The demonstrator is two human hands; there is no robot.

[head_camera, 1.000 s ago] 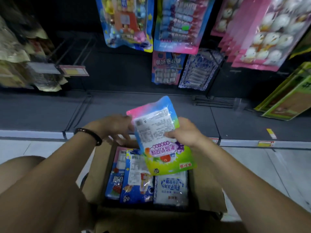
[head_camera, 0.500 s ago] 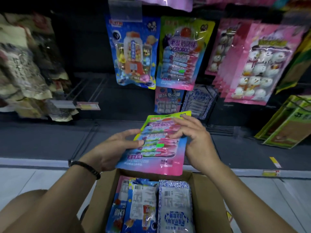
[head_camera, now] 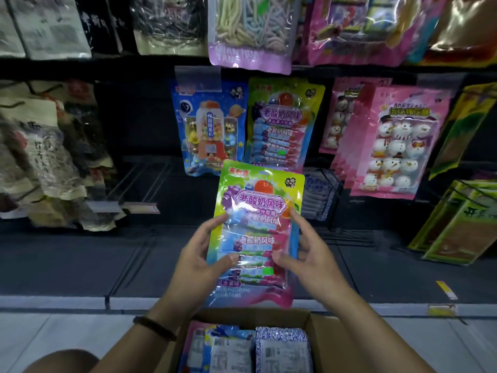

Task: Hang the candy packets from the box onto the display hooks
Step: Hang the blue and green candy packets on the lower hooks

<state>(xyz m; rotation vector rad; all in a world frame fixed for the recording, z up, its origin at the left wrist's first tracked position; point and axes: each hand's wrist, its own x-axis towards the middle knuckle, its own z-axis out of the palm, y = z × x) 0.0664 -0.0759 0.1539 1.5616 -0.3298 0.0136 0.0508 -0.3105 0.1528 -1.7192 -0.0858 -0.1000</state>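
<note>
Glossy green-and-pink candy packet (head_camera: 258, 232) now turned face-out and raised, pinched at its sides by left hand (head_camera: 200, 261) and right hand (head_camera: 309, 255), just below matching hung packet (head_camera: 282, 125), above cardboard box (head_camera: 317, 335); probably ready for hooking.

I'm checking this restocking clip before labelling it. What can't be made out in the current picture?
- Hook for the matching hanging packet: head view, hidden behind the packets above.
- Hang hole of the held packet: too blurred to tell.
- Box contents: cut off by the bottom edge.
- Fingers of left hand and right hand behind the packet: hidden by it.
- Price tags: too blurred to read.
</note>
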